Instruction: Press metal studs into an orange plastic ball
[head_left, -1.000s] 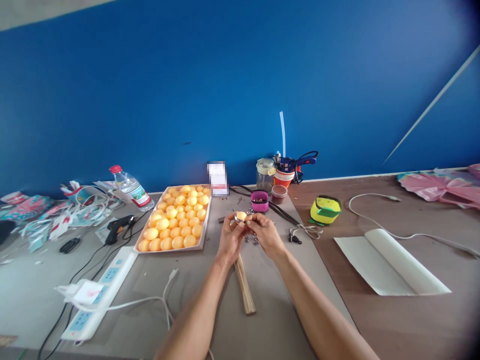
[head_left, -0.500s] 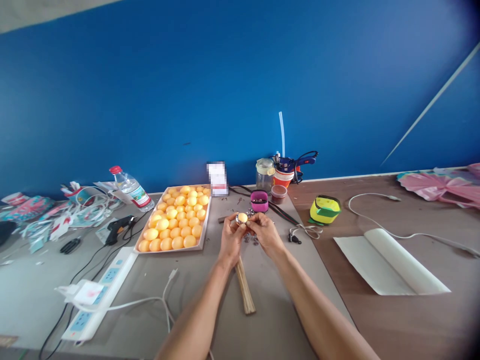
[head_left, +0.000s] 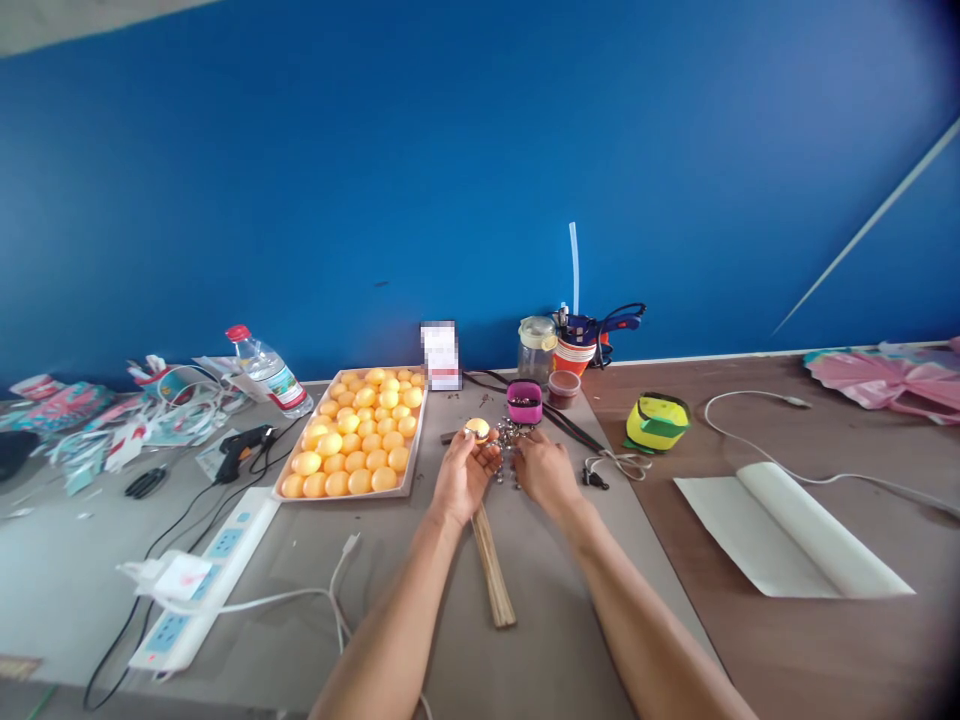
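Observation:
My left hand (head_left: pixel 463 477) holds a yellow-orange ball (head_left: pixel 477 430), which looks like a table tennis ball, near its fingertips. Dark or shiny bits show at the ball's lower edge. To its right, my right hand (head_left: pixel 549 470) reaches down to a scatter of small shiny metal pieces (head_left: pixel 508 436) on the table; its fingers are drawn together, and what is between them is hidden. Just behind stands a magenta tub (head_left: pixel 524 402) with small dark pieces inside. A bundle of thin wooden sticks (head_left: pixel 493 570) lies below my left hand.
Left of my hands is a box (head_left: pixel 411 470) of similar balls. Further left are a power strip (head_left: pixel 187 610), a glue gun (head_left: pixel 241 452) and a water bottle (head_left: pixel 270 372). On the right lie a yellow-green container (head_left: pixel 658 422) and a white sheet (head_left: pixel 787 530). Cables cross the table.
Both hands were together at the ball. My right hand has left it and gone down to the metal pieces; my left hand keeps the ball, its fingers more spread.

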